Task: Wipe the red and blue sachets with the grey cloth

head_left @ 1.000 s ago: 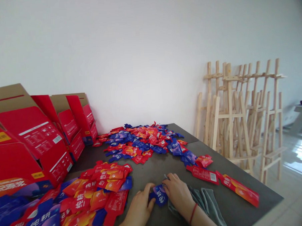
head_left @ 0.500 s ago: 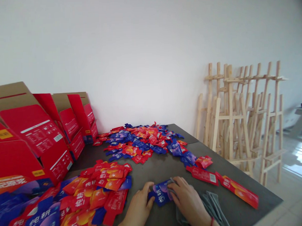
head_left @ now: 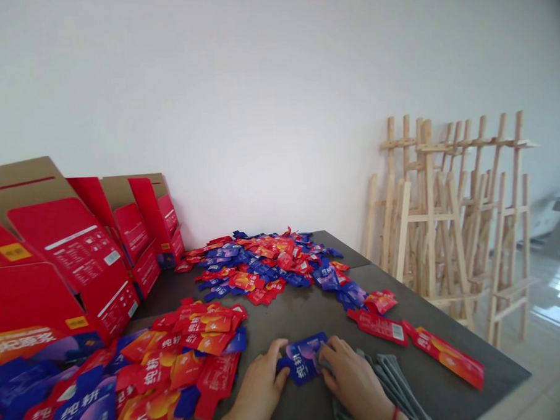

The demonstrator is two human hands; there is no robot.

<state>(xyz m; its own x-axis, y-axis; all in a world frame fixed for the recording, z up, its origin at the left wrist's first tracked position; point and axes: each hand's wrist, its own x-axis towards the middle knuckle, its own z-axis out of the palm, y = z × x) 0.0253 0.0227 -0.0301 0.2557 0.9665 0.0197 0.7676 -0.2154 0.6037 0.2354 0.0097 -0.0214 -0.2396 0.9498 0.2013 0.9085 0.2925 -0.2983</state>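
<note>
Blue narrow-necked sachet [head_left: 305, 357]: just left of the grey-green cloth [head_left: 399, 381] | Left hand [head_left: 262, 384]: thumb and forefinger pinching its end farthest from the cloth | Right hand [head_left: 353, 373]: fingers curled at its cloth-side end, grip unclear | Risk: cloth snagging on the wrist could tug the sachet free

The sachet [head_left: 305, 357] at the near middle was dark blue, with purple shapes and white characters; the cloth [head_left: 399, 384] near right was grey-green; the left cartons [head_left: 80, 243] were red outside, brown inside.
</note>
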